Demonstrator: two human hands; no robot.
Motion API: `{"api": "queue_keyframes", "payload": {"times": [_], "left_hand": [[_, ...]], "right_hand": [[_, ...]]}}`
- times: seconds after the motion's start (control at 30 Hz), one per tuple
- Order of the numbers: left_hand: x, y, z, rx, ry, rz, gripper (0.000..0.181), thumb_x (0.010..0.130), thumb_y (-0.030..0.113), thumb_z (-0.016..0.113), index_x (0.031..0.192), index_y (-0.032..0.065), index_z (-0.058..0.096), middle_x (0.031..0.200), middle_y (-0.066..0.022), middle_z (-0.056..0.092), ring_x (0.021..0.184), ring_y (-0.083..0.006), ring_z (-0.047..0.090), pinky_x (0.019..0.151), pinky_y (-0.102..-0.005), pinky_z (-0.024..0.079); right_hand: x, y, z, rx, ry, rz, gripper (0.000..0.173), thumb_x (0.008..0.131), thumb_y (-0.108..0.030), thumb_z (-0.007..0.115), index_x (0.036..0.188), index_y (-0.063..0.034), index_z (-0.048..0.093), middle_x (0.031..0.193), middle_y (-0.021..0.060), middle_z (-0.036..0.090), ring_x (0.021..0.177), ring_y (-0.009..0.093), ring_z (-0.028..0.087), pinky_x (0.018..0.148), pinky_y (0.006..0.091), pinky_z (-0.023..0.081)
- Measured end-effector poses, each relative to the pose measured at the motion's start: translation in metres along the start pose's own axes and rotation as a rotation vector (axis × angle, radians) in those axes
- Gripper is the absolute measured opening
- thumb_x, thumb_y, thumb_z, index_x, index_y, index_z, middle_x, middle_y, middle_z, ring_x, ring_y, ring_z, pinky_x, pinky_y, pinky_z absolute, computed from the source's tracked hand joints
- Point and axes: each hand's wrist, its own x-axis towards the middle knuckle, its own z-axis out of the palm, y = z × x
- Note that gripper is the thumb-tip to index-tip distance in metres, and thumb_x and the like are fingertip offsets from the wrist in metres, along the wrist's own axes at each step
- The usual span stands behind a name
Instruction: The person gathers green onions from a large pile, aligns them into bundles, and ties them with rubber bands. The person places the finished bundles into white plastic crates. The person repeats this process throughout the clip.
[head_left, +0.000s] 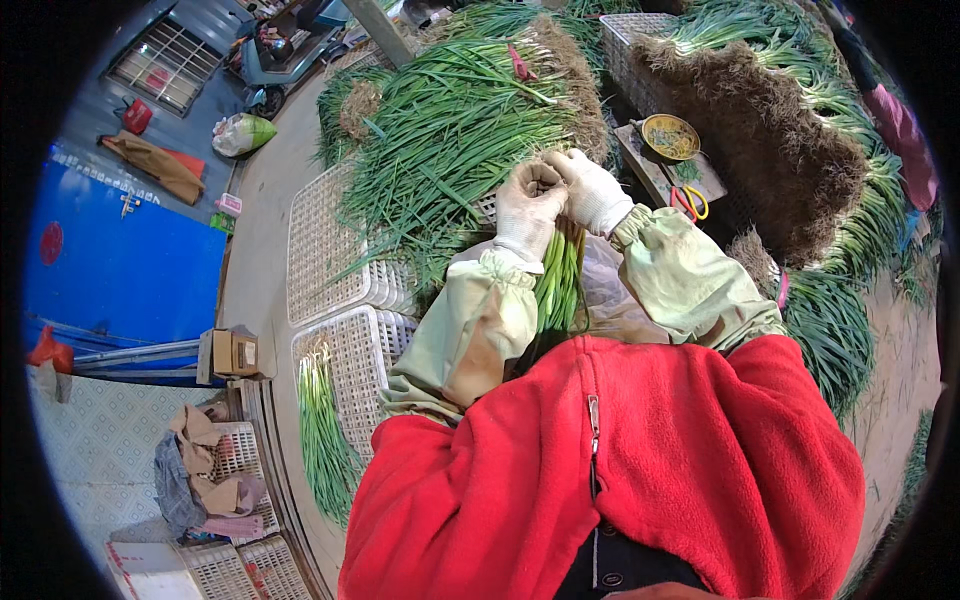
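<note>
My left hand (529, 202) and my right hand (589, 191), both in whitish knit gloves, meet at the root end of a bundle of green stalks (559, 274). The fingers of both are curled together at the bundle's top; the stalks hang down towards my lap. What exactly each hand grips is partly hidden by the gloves. Just beyond lies a large heap of green onion-like leaves (450, 120) with brown roots at its right side and a red tie (519, 63) on it. Clear plastic (607, 281) lies beneath my right forearm.
White plastic crates (326, 247) stand at left, one bearing a small bundle (319, 420). At right are a wooden stool (637, 161), a yellow bowl (671, 137), scissors (690, 202) and a stack of rooted plants (757, 142). A person's pink sleeve (900, 142) shows at far right.
</note>
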Motion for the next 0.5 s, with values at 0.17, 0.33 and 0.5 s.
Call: {"api": "queue_keyframes", "payload": {"times": [0.17,0.33,0.5], "left_hand": [[-0.003,0.006,0.003,-0.107,-0.015,-0.028,0.015,0.086,-0.005,0.072,0.093,0.0043,0.063,0.085,0.0017,0.063,0.073,-0.0063,0.059,0.066,-0.0231,0.049],[-0.005,0.017,0.000,0.626,-0.003,0.171,0.018,0.086,0.002,0.074,0.101,0.0035,0.064,0.083,-0.0030,0.069,0.076,-0.0114,0.065,0.071,-0.0292,0.054],[0.002,0.011,0.010,0.745,-0.021,0.324,0.018,0.085,0.002,0.074,0.099,0.0048,0.063,0.082,-0.0031,0.068,0.076,-0.0132,0.067,0.069,-0.0300,0.054]], "right_hand": [[0.000,0.010,0.003,-0.011,-0.003,-0.029,0.046,0.085,-0.030,0.074,0.126,-0.0132,0.058,0.110,0.0182,0.061,0.103,0.041,0.062,0.084,0.0461,0.054],[-0.001,-0.001,0.003,-0.011,-0.053,0.036,0.043,0.086,-0.023,0.070,0.126,-0.0105,0.058,0.112,0.0200,0.059,0.105,0.042,0.061,0.087,0.0453,0.053],[-0.004,0.027,0.019,-0.009,0.043,-0.056,0.039,0.089,-0.032,0.070,0.124,-0.0195,0.058,0.109,0.0212,0.059,0.094,0.042,0.066,0.081,0.0476,0.055]]}}
